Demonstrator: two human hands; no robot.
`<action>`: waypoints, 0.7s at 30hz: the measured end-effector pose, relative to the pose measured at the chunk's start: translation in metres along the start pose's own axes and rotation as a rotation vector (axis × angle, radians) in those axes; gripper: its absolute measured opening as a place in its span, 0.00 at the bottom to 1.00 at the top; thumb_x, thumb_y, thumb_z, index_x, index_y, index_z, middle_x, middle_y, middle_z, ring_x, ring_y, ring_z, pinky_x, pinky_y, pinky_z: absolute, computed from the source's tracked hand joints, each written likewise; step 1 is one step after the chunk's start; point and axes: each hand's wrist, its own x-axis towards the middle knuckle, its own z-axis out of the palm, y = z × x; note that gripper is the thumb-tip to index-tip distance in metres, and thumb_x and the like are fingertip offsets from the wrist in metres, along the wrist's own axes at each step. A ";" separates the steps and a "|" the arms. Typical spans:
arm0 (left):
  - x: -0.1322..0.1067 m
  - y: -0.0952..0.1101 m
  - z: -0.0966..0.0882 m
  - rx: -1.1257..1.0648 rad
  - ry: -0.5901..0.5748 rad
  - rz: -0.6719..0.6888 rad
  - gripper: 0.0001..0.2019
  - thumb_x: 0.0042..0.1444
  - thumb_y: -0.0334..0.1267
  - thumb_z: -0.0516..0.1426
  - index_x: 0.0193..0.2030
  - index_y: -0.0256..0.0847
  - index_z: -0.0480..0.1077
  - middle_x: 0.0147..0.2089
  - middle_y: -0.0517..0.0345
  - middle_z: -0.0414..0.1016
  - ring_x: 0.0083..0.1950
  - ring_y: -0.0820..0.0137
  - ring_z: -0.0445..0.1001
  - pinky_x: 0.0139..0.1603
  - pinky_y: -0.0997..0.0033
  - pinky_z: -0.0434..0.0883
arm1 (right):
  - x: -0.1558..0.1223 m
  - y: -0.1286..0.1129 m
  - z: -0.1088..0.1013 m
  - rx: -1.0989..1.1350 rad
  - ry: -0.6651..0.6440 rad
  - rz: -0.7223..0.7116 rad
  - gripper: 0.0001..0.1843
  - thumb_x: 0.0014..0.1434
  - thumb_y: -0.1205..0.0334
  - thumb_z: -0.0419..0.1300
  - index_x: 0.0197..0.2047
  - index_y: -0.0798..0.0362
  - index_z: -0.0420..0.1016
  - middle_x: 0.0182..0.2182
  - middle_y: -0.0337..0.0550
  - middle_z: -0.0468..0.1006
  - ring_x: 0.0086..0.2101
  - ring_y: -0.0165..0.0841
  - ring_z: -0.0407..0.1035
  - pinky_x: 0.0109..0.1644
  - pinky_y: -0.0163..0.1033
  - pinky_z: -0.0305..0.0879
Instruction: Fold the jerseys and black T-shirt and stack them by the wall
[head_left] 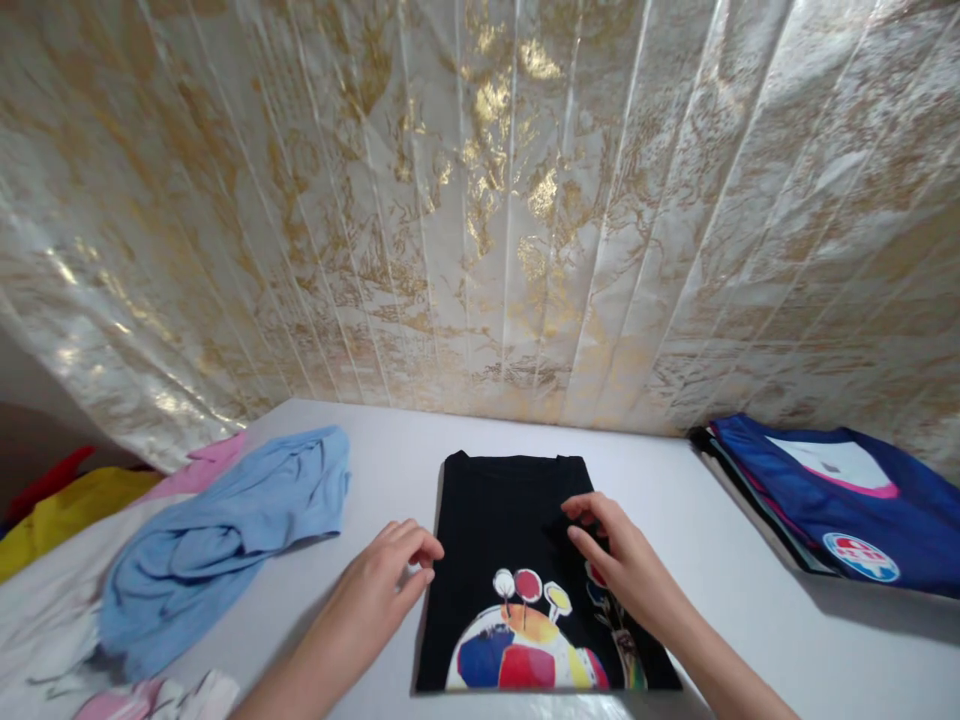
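In front of me a black T-shirt [495, 520] lies folded into a neat rectangle, its colourful print of balloon-like shapes at the near end. My left hand [390, 570] is at the shirt's left edge, fingers loosely curved and thumb a little apart. I cannot tell if its fingertips touch the fabric. Over the shirt's right side is my right hand [611, 545], thumb and fingers spread apart, with nothing visible between them. It partly covers the print on that side.
The white table [390, 440] meets a shiny gold-and-silver curtain [480, 250] at the back. A stack of folded clothes, topped by a navy shirt [915, 520], sits at right. Crumpled clothes lie at left, including a light blue garment [225, 540] and a yellow one [82, 510].
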 end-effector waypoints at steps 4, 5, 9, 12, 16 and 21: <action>-0.011 0.010 0.013 0.047 -0.056 -0.017 0.09 0.51 0.24 0.53 0.35 0.41 0.68 0.39 0.59 0.71 0.44 0.66 0.69 0.45 0.68 0.65 | -0.030 -0.011 0.012 -0.012 -0.088 -0.030 0.08 0.59 0.61 0.53 0.42 0.47 0.70 0.41 0.45 0.73 0.43 0.40 0.66 0.47 0.46 0.64; -0.012 0.014 0.016 0.066 -0.063 -0.022 0.09 0.51 0.24 0.53 0.35 0.41 0.69 0.40 0.59 0.71 0.44 0.66 0.69 0.45 0.68 0.65 | -0.033 -0.011 0.014 -0.018 -0.093 -0.045 0.08 0.59 0.62 0.53 0.41 0.47 0.70 0.41 0.45 0.73 0.44 0.41 0.65 0.48 0.48 0.64; -0.011 0.021 0.024 0.158 -0.057 -0.057 0.09 0.52 0.23 0.55 0.36 0.41 0.69 0.40 0.59 0.71 0.45 0.66 0.68 0.46 0.67 0.64 | -0.034 -0.011 0.016 -0.021 -0.080 -0.054 0.08 0.59 0.63 0.53 0.40 0.46 0.71 0.41 0.45 0.73 0.45 0.43 0.64 0.50 0.50 0.62; -0.010 0.021 0.027 0.201 -0.036 -0.045 0.08 0.54 0.24 0.55 0.35 0.41 0.69 0.40 0.59 0.71 0.44 0.66 0.68 0.45 0.67 0.64 | -0.032 -0.010 0.016 -0.020 -0.075 -0.055 0.08 0.59 0.63 0.53 0.40 0.46 0.71 0.41 0.45 0.73 0.45 0.43 0.64 0.50 0.50 0.62; -0.009 0.021 0.030 0.248 -0.028 -0.001 0.08 0.56 0.25 0.53 0.34 0.42 0.68 0.39 0.59 0.71 0.43 0.66 0.68 0.45 0.67 0.63 | -0.034 -0.010 0.017 -0.022 -0.070 -0.065 0.08 0.59 0.63 0.52 0.40 0.46 0.71 0.41 0.46 0.72 0.46 0.43 0.64 0.50 0.50 0.62; -0.007 0.024 0.032 0.274 -0.013 -0.016 0.09 0.57 0.25 0.50 0.32 0.42 0.67 0.38 0.58 0.72 0.42 0.66 0.69 0.44 0.66 0.64 | -0.035 -0.008 0.018 -0.039 -0.079 -0.063 0.09 0.59 0.65 0.52 0.41 0.47 0.71 0.42 0.46 0.72 0.46 0.43 0.63 0.51 0.50 0.61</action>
